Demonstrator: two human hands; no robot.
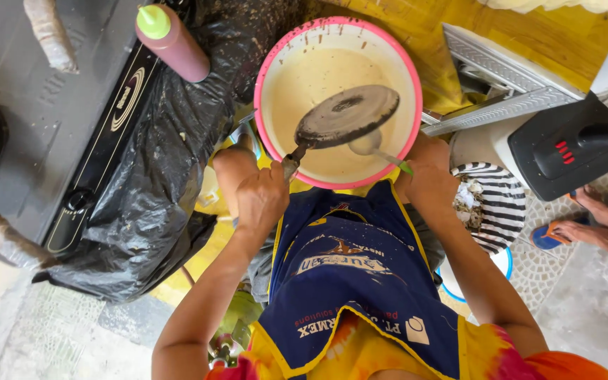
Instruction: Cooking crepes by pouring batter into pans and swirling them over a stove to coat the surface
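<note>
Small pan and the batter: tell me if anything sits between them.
Only the ladle. The left hand holds the small pan by its handle, over the pink bowl of batter. The right hand holds the ladle, its scoop under the pan's right edge. Otherwise open batter.

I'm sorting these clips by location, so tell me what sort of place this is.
Probably a makeshift street-food or home cooking spot: a pink-rimmed bowl of batter, an induction cooker and a sauce squeeze bottle, all low over a paved floor.

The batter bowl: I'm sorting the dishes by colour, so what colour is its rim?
Pink; the bowl is white inside, seen clearly in the head view.
</note>
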